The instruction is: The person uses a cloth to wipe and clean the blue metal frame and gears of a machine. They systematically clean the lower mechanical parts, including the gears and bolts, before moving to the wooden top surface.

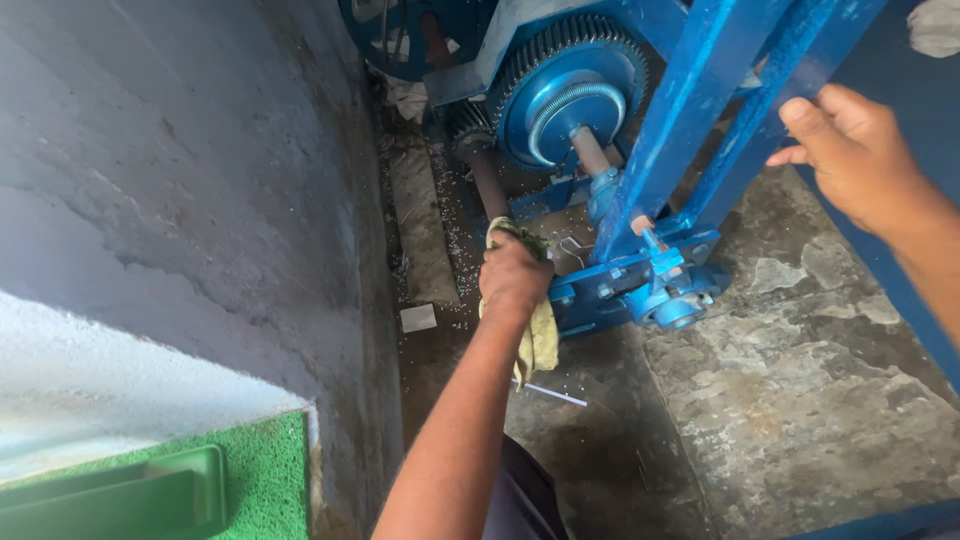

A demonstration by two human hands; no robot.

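My left hand (514, 277) is closed around a yellowish rag (540, 335) and presses it against the lower blue frame (600, 295) of a blue machine, beside a brown shaft (490, 190). The rag hangs down below my fist. My right hand (850, 155) rests on a slanted blue bar (770, 100) of the machine, thumb against its edge, fingers curled behind it. Above my left hand sits a large blue toothed gear wheel (572, 90) with a shaft stub at its centre.
A rough grey concrete wall (180, 170) runs along the left. A green mat with a dark green tray (130, 495) lies at bottom left. The floor (800, 380) is stained, worn concrete with white chips and a small white tile (418, 318).
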